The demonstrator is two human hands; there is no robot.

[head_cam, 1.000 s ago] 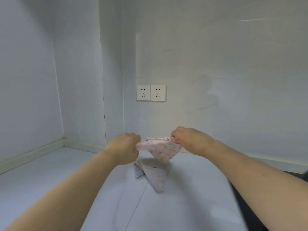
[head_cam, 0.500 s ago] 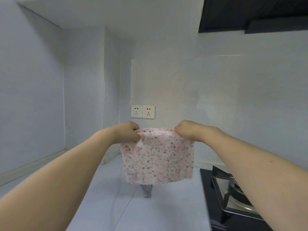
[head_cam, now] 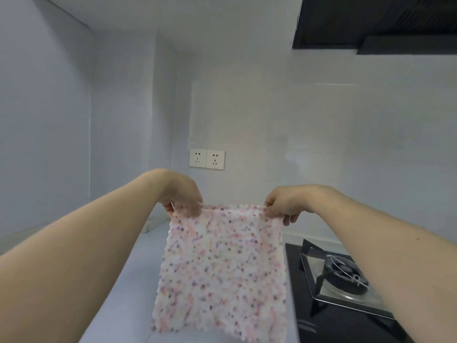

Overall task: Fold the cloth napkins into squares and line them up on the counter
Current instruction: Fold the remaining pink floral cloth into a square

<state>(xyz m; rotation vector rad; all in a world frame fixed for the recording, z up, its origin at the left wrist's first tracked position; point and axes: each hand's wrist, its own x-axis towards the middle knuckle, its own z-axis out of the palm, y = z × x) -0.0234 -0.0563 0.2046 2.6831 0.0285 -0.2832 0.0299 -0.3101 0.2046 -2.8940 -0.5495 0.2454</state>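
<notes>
Left to right: pale grey-white countertop [head_cam: 128,280] runs along the left wall, bare where visible. Left hand [head_cam: 181,194] pinches the top left corner of the pink-and-white speckled fuzzy cloth napkin [head_cam: 222,268], fingers curled round the edge. A second ago this napkin was a bunched wad held low over the counter between both hands; half a second ago it was already shaken out flat; now it hangs fully open as a near-square sheet, raised higher and closer to the camera, lower edge just above the counter, not resting on it. The grey crumpled napkin seen on the counter earlier is now hidden behind the hanging one, cannot tell where it lies. White double wall socket [head_cam: 207,159] sits on the wall behind, above the hands. Right hand [head_cam: 286,203] pinches the top right corner, thumb and fingers closed on the hem, top edge pulled taut between the two hands. Right of that, black glass gas hob with steel burner tray [head_cam: 346,280], black range hood [head_cam: 376,21] above. Judgement: napkin is spread and squared, ready to lay flat or fold in half; no fold made yet, nothing lined up.
</notes>
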